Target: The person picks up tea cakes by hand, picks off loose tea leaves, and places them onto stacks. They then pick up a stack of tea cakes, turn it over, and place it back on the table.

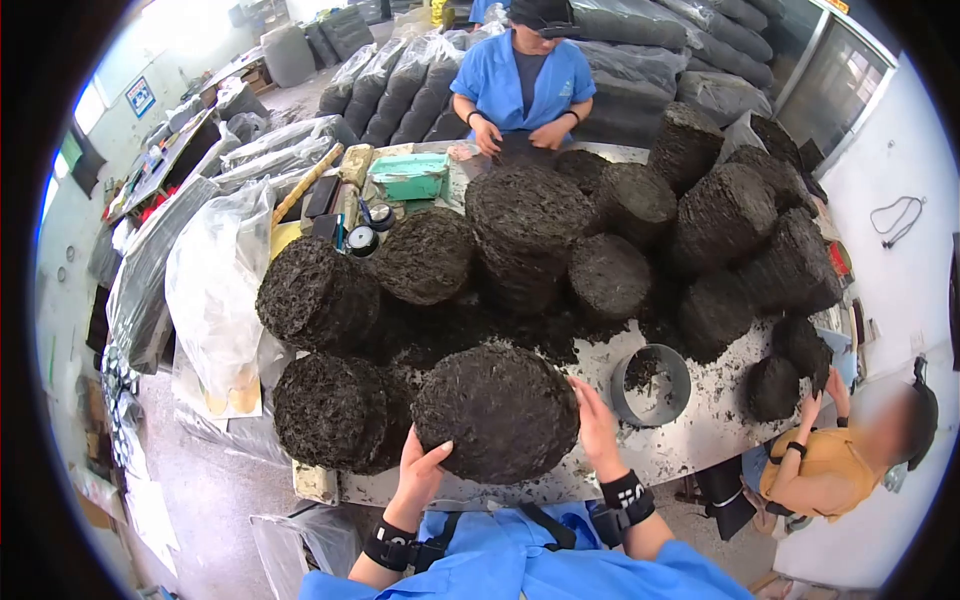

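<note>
My left grip [421,473] and right grip [598,428] hold the dark disc [495,415] by opposite edges, at the counter [712,425]'s near side. I judge it light, soft and crumbly, best cradled low from both sides.

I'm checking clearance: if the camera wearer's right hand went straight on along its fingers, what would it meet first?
Most likely the dark round slab, whose edge the right hand touches; past it, probably the loose dark scraps on the table, though depth is unclear.
</note>
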A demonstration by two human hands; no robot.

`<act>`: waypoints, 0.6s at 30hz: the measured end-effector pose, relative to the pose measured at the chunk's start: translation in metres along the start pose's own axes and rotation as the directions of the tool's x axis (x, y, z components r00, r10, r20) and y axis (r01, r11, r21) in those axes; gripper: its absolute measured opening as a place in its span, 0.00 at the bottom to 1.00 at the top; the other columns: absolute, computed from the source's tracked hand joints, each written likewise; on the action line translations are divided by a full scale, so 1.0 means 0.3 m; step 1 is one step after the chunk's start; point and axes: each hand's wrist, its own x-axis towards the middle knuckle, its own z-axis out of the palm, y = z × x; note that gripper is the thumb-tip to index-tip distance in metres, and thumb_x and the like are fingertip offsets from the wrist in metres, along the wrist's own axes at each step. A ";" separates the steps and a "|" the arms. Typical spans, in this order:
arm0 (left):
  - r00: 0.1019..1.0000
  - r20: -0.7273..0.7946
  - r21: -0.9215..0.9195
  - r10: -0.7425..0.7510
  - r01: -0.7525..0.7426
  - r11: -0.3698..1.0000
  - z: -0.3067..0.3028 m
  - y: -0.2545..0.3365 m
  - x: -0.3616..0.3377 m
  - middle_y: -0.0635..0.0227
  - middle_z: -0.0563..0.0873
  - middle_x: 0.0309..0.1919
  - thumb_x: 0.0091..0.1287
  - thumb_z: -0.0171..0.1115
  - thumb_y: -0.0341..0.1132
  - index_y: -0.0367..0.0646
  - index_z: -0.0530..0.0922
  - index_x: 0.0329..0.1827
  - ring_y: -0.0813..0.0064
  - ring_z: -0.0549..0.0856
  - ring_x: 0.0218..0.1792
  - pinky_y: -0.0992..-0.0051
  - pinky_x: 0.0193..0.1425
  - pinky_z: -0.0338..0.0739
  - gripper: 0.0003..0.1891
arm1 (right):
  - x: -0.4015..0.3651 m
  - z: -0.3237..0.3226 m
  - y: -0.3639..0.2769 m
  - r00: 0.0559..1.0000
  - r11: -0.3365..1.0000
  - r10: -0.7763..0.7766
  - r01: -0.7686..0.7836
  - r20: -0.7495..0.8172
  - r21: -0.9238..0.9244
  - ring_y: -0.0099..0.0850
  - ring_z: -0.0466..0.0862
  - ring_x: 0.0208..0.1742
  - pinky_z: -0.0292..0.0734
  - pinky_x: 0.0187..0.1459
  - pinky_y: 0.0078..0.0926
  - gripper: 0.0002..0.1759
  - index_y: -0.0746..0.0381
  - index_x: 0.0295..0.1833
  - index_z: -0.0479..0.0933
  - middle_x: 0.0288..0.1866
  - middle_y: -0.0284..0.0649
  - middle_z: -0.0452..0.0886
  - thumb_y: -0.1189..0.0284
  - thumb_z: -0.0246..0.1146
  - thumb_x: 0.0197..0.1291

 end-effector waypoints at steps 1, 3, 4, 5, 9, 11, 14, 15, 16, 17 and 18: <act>0.998 0.039 -0.003 -0.046 0.046 0.999 -0.010 -0.023 0.007 0.62 0.72 0.64 0.63 0.55 0.20 0.38 0.59 0.70 0.68 0.70 0.65 0.68 0.70 0.62 0.31 | 0.011 -0.005 -0.001 0.989 0.987 0.080 -0.096 0.126 0.129 0.28 0.75 0.58 0.66 0.62 0.25 0.30 0.69 0.62 0.68 0.60 0.39 0.76 0.53 0.49 0.72; 0.997 0.039 0.022 -0.069 0.068 0.997 0.009 -0.040 0.010 0.62 0.71 0.64 0.63 0.55 0.20 0.38 0.58 0.71 0.68 0.70 0.65 0.68 0.70 0.62 0.31 | 0.006 0.023 -0.023 0.959 0.868 0.260 -0.285 0.117 0.407 0.27 0.74 0.57 0.66 0.62 0.25 0.31 0.69 0.63 0.68 0.58 0.39 0.76 0.51 0.47 0.72; 0.996 0.018 0.042 -0.086 0.086 0.995 0.017 -0.040 0.014 0.62 0.71 0.64 0.63 0.55 0.20 0.38 0.57 0.71 0.67 0.70 0.66 0.68 0.71 0.62 0.32 | 0.001 0.036 -0.028 0.887 0.636 0.423 -0.435 0.184 0.638 0.27 0.74 0.57 0.65 0.62 0.24 0.33 0.69 0.63 0.68 0.57 0.39 0.77 0.49 0.45 0.72; 0.996 0.046 0.052 -0.074 0.072 0.996 0.025 -0.025 0.017 0.61 0.70 0.65 0.63 0.55 0.21 0.37 0.57 0.71 0.67 0.69 0.66 0.68 0.71 0.61 0.32 | 0.015 0.010 0.107 0.902 0.596 0.405 -0.385 0.149 0.705 0.25 0.76 0.54 0.68 0.59 0.23 0.29 0.70 0.64 0.67 0.54 0.39 0.78 0.56 0.51 0.72; 0.998 0.033 0.201 -0.051 0.043 0.979 0.026 -0.021 0.013 0.60 0.70 0.65 0.63 0.56 0.22 0.37 0.56 0.72 0.67 0.69 0.66 0.68 0.71 0.61 0.33 | -0.013 0.030 -0.090 0.997 0.993 -0.009 0.000 0.082 0.119 0.24 0.78 0.48 0.72 0.54 0.20 0.26 0.71 0.62 0.67 0.50 0.37 0.79 0.74 0.65 0.61; 0.991 0.079 0.172 -0.108 0.094 0.981 0.028 -0.012 0.017 0.59 0.70 0.65 0.62 0.59 0.23 0.36 0.55 0.72 0.68 0.69 0.66 0.68 0.71 0.61 0.35 | -0.025 0.013 -0.069 0.990 0.998 0.039 -0.044 0.137 0.033 0.24 0.76 0.52 0.71 0.56 0.22 0.26 0.70 0.61 0.67 0.52 0.38 0.78 0.74 0.65 0.59; 0.991 0.101 0.118 -0.088 0.076 0.990 0.011 0.064 0.062 0.57 0.69 0.66 0.61 0.62 0.25 0.36 0.53 0.73 0.68 0.69 0.66 0.68 0.71 0.61 0.38 | -0.017 -0.023 -0.066 0.962 0.986 0.064 -0.102 0.266 0.131 0.24 0.76 0.54 0.70 0.57 0.23 0.26 0.69 0.61 0.68 0.53 0.39 0.77 0.77 0.63 0.57; 0.985 0.137 0.132 -0.107 0.089 0.987 0.011 0.088 0.065 0.56 0.69 0.66 0.61 0.65 0.28 0.35 0.58 0.72 0.71 0.69 0.65 0.69 0.70 0.62 0.36 | -0.013 -0.036 -0.068 0.926 0.980 0.072 -0.135 0.370 0.147 0.25 0.75 0.55 0.70 0.57 0.23 0.26 0.68 0.61 0.68 0.54 0.39 0.77 0.78 0.63 0.55; 0.985 0.134 0.126 -0.106 0.089 0.988 0.029 0.091 0.075 0.56 0.69 0.66 0.61 0.65 0.28 0.35 0.58 0.72 0.71 0.69 0.65 0.69 0.70 0.62 0.36 | -0.014 -0.036 -0.071 0.924 0.980 0.076 -0.138 0.374 0.142 0.25 0.75 0.55 0.70 0.57 0.23 0.26 0.68 0.61 0.68 0.54 0.39 0.77 0.78 0.63 0.55; 0.978 0.183 0.339 -0.098 0.031 0.940 0.052 0.089 0.083 0.58 0.73 0.61 0.62 0.64 0.27 0.34 0.62 0.69 0.72 0.73 0.62 0.69 0.67 0.66 0.32 | -0.019 -0.031 -0.078 0.921 0.993 0.055 -0.093 0.385 0.079 0.26 0.76 0.55 0.70 0.58 0.24 0.27 0.68 0.61 0.69 0.54 0.40 0.77 0.78 0.63 0.53; 0.967 0.233 0.532 -0.100 -0.041 0.846 0.068 0.084 0.085 0.60 0.77 0.57 0.62 0.64 0.25 0.33 0.65 0.67 0.73 0.76 0.58 0.70 0.64 0.70 0.29 | -0.020 -0.021 -0.090 0.917 0.999 0.033 -0.043 0.397 0.017 0.28 0.76 0.56 0.70 0.58 0.25 0.28 0.67 0.61 0.69 0.55 0.41 0.78 0.78 0.63 0.51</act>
